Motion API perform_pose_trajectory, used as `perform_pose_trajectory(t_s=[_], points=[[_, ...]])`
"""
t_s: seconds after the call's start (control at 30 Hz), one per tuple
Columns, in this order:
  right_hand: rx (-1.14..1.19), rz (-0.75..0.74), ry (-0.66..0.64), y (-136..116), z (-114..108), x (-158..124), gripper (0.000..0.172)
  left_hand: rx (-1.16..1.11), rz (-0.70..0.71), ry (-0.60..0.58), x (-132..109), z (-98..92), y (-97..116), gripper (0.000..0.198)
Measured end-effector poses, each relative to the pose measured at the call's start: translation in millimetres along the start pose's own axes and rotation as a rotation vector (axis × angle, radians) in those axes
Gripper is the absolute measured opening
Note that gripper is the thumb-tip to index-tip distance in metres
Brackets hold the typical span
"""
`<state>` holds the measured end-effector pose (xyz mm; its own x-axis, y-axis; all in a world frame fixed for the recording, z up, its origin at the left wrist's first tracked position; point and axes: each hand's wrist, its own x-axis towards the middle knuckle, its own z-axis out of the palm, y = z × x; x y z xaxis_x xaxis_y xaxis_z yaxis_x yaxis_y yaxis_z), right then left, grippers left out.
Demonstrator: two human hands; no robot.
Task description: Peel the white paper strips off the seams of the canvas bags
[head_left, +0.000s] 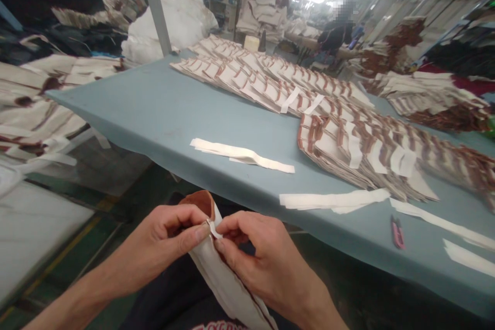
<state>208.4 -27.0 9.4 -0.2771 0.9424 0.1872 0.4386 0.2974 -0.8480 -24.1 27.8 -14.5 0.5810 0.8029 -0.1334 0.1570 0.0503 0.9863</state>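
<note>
The cream fabric piece point(232, 283) lies at the lower centre of the frame, below the near edge of the surface point(135, 98), its brown lining point(199, 200) visible at the upper end. The left hand point(170, 232) pinches the piece's edge between thumb and index finger. The right hand point(266, 247) pinches a small white strip point(214, 229) just beside that grip. Recommended handling: hold the left pinch firm, keep the strip flat and square to the edge, and make adjustments with the right fingertips only.

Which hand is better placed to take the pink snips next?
Likely the right hand: the pink snips lie on its side, farther from the left hand. Both are at the cream fabric.
</note>
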Motion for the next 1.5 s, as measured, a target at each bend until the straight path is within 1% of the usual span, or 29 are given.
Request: perform_pose_trajectory(t_s=[0.1, 0.27, 0.33, 0.43, 0.57, 0.63, 0.7, 0.77, 0.83, 0.9, 0.93, 0.97, 1.0, 1.03, 1.13, 1.17, 1.23, 1.27, 1.33, 1.43, 1.5], points=[[-0.216, -0.063, 0.067, -2.0, 2.9, -0.7, 0.011, 0.025, 0.024, 0.032, 0.7, 5.0, 0.9, 0.028], [-0.449, -0.170, 0.146, 3.2, 7.1, 1.5, 0.016, 0.146, 0.074, 0.050, 2.7, 8.8, 6.5, 0.026], [-0.467, -0.168, 0.132, 6.3, 8.3, 1.8, 0.016, 0.224, 0.078, 0.051, 2.9, 9.4, 9.0, 0.024], [-0.434, -0.118, 0.067, 8.9, 9.6, 0.8, 0.015, 0.327, 0.068, 0.041, 3.5, 10.7, 11.5, 0.021], [-0.395, -0.078, 0.008, 8.9, 10.2, -2.3, 0.016, 0.370, 0.059, 0.034, 4.3, 15.5, 11.8, 0.021], [-0.412, -0.074, 0.005, 9.5, 11.1, -3.3, 0.016, 0.375, 0.055, 0.046, 4.2, 19.8, 11.2, 0.022], [-0.424, -0.080, 0.038, 11.5, 13.4, -2.8, 0.015, 0.386, 0.053, 0.065, 4.2, 25.0, 9.8, 0.023], [-0.356, -0.048, 0.089, 14.8, 17.1, -0.5, 0.013, 0.380, 0.049, 0.111, 5.0, 30.1, 6.5, 0.023], [-0.154, 0.091, 0.100, 18.6, 21.4, 2.7, 0.012, 0.319, 0.034, 0.165, 6.0, 34.1, 0.8, 0.022], [0.122, 0.285, 0.034, 22.2, 24.7, 4.8, 0.013, 0.220, -0.012, 0.184, 6.2, 36.2, -6.3, 0.024], [0.228, 0.352, 0.000, 23.7, 25.7, 4.8, 0.014, 0.179, -0.041, 0.175, 5.7, 36.5, -9.7, 0.027], [0.287, 0.380, -0.020, 25.2, 26.1, 4.0, 0.015, 0.152, -0.068, 0.161, 4.7, 36.4, -12.6, 0.030], [0.296, 0.366, -0.021, 26.5, 26.0, 2.6, 0.015, 0.141, -0.087, 0.147, 3.5, 36.0, -14.8, 0.033], [0.257, 0.319, -0.001, 27.7, 25.4, 0.7, 0.015, 0.144, -0.093, 0.137, 2.2, 35.4, -16.0, 0.033], [-0.010, 0.061, 0.064, 29.8, 20.9, -4.6, 0.008, 0.214, -0.056, 0.136, -0.7, 33.3, -14.4, 0.030], [-0.122, -0.037, 0.074, 29.8, 18.8, -5.5, 0.009, 0.252, -0.037, 0.145, -1.1, 32.9, -12.8, 0.030], [-0.342, -0.203, 0.085, 28.2, 14.3, -5.7, 0.016, 0.330, -0.002, 0.164, -1.6, 33.5, -9.4, 0.030], [-0.429, -0.259, 0.086, 26.6, 12.0, -5.4, 0.022, 0.364, 0.020, 0.172, -1.9, 34.5, -8.0, 0.030], [-0.543, -0.314, 0.076, 22.5, 8.6, -4.5, 0.029, 0.417, 0.066, 0.182, -2.6, 37.6, -6.1, 0.030], [-0.614, -0.339, 0.059, 18.0, 8.7, -3.4, 0.035, 0.465, 0.105, 0.196, -3.0, 43.0, -4.2, 0.031], [-0.605, -0.335, 0.114, 19.0, 13.6, -2.2, 0.035, 0.459, 0.103, 0.229, -1.3, 45.2, -2.1, 0.031]])
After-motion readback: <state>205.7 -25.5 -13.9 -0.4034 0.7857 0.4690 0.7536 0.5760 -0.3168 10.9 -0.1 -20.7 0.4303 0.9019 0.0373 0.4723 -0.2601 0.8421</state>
